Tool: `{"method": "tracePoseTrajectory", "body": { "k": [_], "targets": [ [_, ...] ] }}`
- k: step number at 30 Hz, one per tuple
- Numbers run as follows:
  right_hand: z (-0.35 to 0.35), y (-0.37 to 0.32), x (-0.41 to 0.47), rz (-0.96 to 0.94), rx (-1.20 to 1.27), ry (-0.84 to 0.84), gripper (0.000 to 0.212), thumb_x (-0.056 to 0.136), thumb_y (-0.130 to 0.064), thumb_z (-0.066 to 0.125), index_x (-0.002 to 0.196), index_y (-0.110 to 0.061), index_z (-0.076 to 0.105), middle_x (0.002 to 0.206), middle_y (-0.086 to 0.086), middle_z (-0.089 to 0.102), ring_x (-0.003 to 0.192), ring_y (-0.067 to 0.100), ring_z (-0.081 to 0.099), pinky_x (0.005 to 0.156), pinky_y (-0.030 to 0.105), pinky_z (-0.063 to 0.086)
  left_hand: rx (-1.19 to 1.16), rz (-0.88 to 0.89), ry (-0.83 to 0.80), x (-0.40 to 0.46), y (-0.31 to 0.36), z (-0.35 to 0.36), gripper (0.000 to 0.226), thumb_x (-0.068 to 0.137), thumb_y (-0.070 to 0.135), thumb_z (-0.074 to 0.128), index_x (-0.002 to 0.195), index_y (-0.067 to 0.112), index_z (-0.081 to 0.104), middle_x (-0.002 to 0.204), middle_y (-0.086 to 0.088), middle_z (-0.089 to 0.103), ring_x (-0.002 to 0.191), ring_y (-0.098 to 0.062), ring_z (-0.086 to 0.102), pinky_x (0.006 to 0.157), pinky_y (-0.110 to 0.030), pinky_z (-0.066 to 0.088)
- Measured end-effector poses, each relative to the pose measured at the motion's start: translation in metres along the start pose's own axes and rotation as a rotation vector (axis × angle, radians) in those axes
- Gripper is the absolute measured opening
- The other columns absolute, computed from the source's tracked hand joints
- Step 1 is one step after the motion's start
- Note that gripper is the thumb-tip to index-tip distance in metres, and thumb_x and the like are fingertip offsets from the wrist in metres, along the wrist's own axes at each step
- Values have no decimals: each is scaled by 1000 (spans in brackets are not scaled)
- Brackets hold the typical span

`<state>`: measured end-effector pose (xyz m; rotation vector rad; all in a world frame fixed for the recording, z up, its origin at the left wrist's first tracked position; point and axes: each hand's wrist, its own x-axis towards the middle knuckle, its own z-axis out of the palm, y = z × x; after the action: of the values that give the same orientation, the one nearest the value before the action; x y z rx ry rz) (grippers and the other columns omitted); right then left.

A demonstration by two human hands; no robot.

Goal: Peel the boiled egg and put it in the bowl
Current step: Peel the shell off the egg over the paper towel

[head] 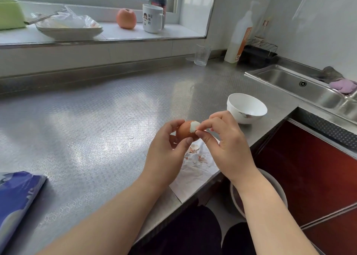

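The boiled egg (187,132) is being held in the air above the counter (96,123), mostly brown-shelled, white showing only at its right end. The left hand (166,150) is cradling it with curled fingers so it stays steady, while the right hand (224,144) is pinching a shell flake at the bared patch. Shell bits (195,150) are lying on a paper napkin (195,175) below, seemingly laid there to catch them. The white bowl (246,108) is sitting just beyond, within easy reach.
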<state>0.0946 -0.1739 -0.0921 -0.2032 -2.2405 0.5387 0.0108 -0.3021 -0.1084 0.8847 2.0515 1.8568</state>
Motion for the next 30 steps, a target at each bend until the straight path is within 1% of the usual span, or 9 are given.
{"method": "tracePoseTrajectory", "body": {
  "k": [6,11,13,15,17,19,24,28,30],
  "targets": [
    [8,1,-4,-77,-101,24,14,91,-22,51,92,-9,57,96,4,52,84,20,56,64,39,51,4,-6,-6,-1,1,0,33,88,21,69,116,35,57,97,13,67,72,7,59,66,-5,44],
    [16,1,-7,-60,-128,53,16,93,-19,47,91,-5,54,94,7,52,81,12,48,68,23,44,-34,-29,0,1,0,0,29,90,20,67,110,38,57,99,16,69,79,4,64,71,-9,49],
    [17,-1,-9,24,-44,77,17,94,-19,47,90,-4,54,91,6,51,79,5,44,72,13,39,-56,-40,-10,1,-1,0,26,91,20,65,109,37,57,102,13,72,86,1,68,75,-12,52],
    [16,-6,-10,172,77,102,11,95,-19,49,90,-10,54,89,2,52,78,-1,46,74,6,37,-59,-44,-13,1,-1,1,23,93,22,63,108,39,58,104,11,72,89,-3,69,78,-16,53],
    [13,-10,-9,333,181,112,8,96,-19,51,89,-18,53,83,-2,56,76,1,51,72,8,39,-73,-47,-6,1,0,1,21,94,24,61,102,43,56,103,11,72,90,-3,68,80,-20,53],
    [11,-11,-8,440,272,129,9,96,-19,52,87,-20,54,75,-6,57,67,4,54,67,13,44,-97,-52,-1,1,0,0,20,96,24,59,99,44,56,100,11,73,89,-1,68,83,-22,54],
    [7,-15,-3,568,445,178,13,97,-14,51,85,-17,56,71,2,64,60,10,57,59,22,49,-116,-52,-21,1,1,1,20,97,23,57,101,43,55,95,15,72,85,0,67,80,-19,53],
    [7,-17,5,718,719,216,14,97,-8,49,85,-11,56,73,1,64,58,7,59,52,19,47,-160,-70,-17,1,-1,2,21,97,24,56,116,33,55,103,8,70,85,-5,68,80,-23,54],
    [7,-16,8,821,876,252,16,98,-8,48,83,-10,56,73,2,62,56,5,57,50,18,46,-179,-76,-16,1,0,1,21,97,23,56,116,31,54,106,5,70,88,-9,69,80,-23,55]
  ]
}}
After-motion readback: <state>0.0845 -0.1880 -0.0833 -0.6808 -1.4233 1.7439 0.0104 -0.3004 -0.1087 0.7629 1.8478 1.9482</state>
